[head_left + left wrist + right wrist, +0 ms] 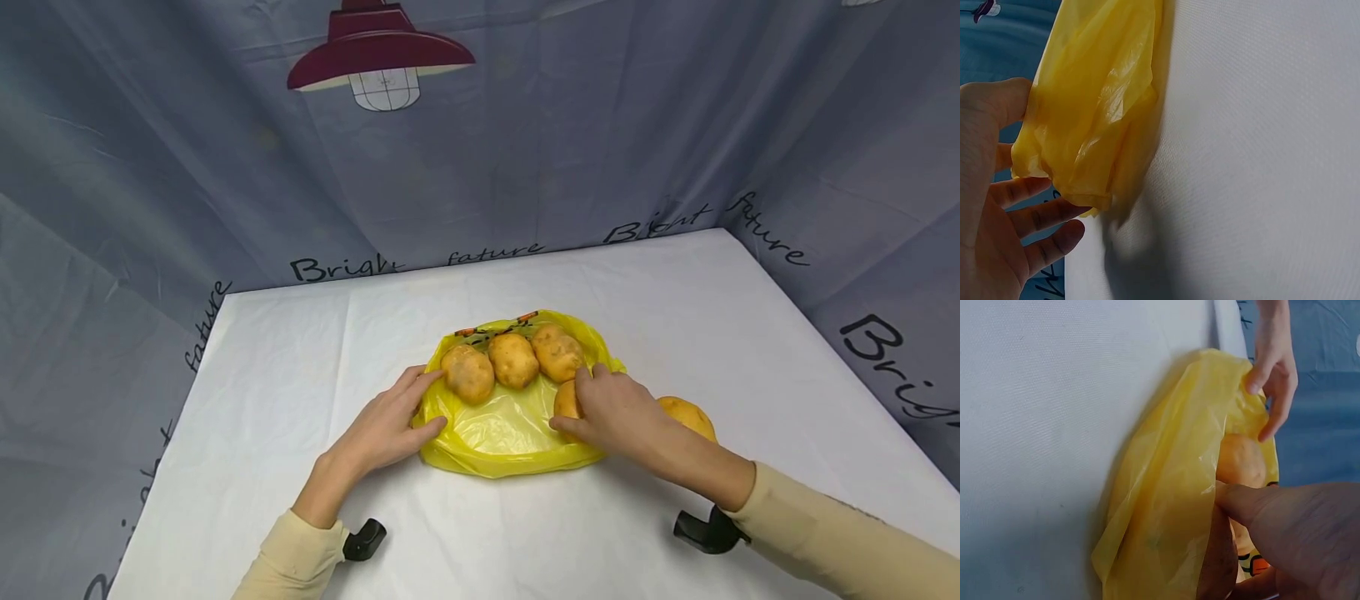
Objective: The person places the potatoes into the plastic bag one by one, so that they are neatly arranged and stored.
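Note:
A yellow plastic bag (498,433) lies on the table with its mouth spread wide. Inside, along the far side, sit three potatoes (513,361). My right hand (626,417) reaches over the bag's right rim and grips another potato (566,402), thumb on the near side and fingers over the far side; the hand covers much of it. My left hand (390,421) rests at the left rim, thumb and fingers spread apart. In the left wrist view, loosely extended fingers (1044,215) touch the bag's outside (1094,119).
One more potato (686,417) lies on the white-covered table (262,433), right of the bag and partly behind the right forearm. A black wrist mount (365,540) shows by the left sleeve, another (708,532) by the right. Grey printed curtains (525,150) stand behind the table.

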